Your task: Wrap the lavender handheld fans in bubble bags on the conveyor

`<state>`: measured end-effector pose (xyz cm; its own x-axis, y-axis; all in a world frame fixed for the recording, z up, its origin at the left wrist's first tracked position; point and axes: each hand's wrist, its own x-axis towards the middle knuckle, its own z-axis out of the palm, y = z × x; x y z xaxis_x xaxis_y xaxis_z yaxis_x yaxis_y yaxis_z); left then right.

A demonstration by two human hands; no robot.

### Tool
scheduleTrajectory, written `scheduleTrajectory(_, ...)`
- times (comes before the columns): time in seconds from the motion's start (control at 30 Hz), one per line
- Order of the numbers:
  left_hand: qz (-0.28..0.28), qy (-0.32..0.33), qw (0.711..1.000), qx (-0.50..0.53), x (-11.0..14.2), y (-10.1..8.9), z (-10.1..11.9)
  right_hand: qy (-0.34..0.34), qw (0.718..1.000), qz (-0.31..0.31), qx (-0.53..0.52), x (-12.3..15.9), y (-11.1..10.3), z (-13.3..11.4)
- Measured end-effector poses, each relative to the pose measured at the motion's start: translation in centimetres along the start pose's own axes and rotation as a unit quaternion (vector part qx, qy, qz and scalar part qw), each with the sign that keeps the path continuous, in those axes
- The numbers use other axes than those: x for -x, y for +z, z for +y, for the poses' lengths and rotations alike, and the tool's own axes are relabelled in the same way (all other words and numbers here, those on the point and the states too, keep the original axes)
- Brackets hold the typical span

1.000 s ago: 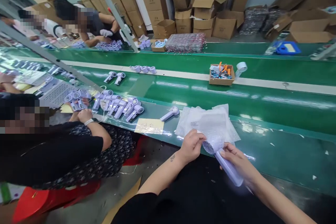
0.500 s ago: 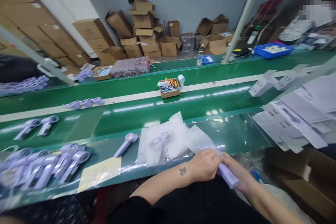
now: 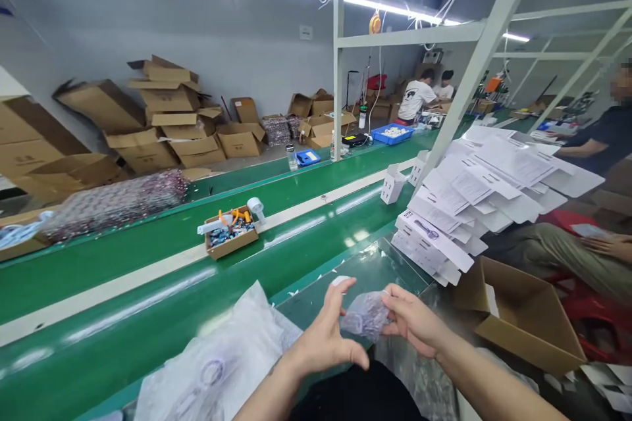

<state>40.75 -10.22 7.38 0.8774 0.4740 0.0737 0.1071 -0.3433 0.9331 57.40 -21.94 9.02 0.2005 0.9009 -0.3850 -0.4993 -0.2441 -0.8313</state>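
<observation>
Between my hands is a lilac handheld fan (image 3: pixel 364 314) wrapped in a clear plastic bag, seen end-on, so its handle is hard to make out. My right hand (image 3: pixel 409 317) grips it from the right, with thumb and fingers closed on the wrapping. My left hand (image 3: pixel 332 329) is open just left of it, thumb and fingers spread apart; whether a fingertip touches the bag I cannot tell. Below and left lies a pile of translucent white bags (image 3: pixel 257 335), with the shape of another fan (image 3: pixel 212 371) on or in it.
Flat printed white boxes (image 3: pixel 459 191) are stacked on the right above an open brown carton (image 3: pixel 528 316). A small parts box (image 3: pixel 231 237) and standing white boxes (image 3: pixel 392 184) sit along the green conveyor (image 3: pixel 162 302). A seated person's leg (image 3: pixel 563 260) shows at right.
My view has swung right. The fan has gone into the bag, and my left hand, earlier closed at the fan and bag, has opened. My right hand has moved from the handle to the wrapped fan.
</observation>
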Motion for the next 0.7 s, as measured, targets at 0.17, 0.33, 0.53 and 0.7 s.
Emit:
scheduleTrajectory(0.17,0.038,0.059,0.991,-0.113,-2.9,1.5,-1.4,-0.031,0.999,-0.014,-0.010,-2.0,-0.6,-2.9)
scheduleTrajectory(0.33,0.184,-0.002,0.982,-0.045,-4.5,1.3,-2.0,-0.259,0.900,0.349,-0.024,-3.4,-9.9,-9.4)
scheduleTrajectory(0.53,0.263,-0.155,0.933,0.190,-3.8,0.4,-2.3,-0.352,0.750,0.560,0.016,-7.5,-21.1,-14.5)
scheduleTrajectory(0.7,0.276,-0.180,0.914,0.239,-2.4,0.3,-2.2,-0.372,0.700,0.597,0.122,-9.2,-21.4,-14.6)
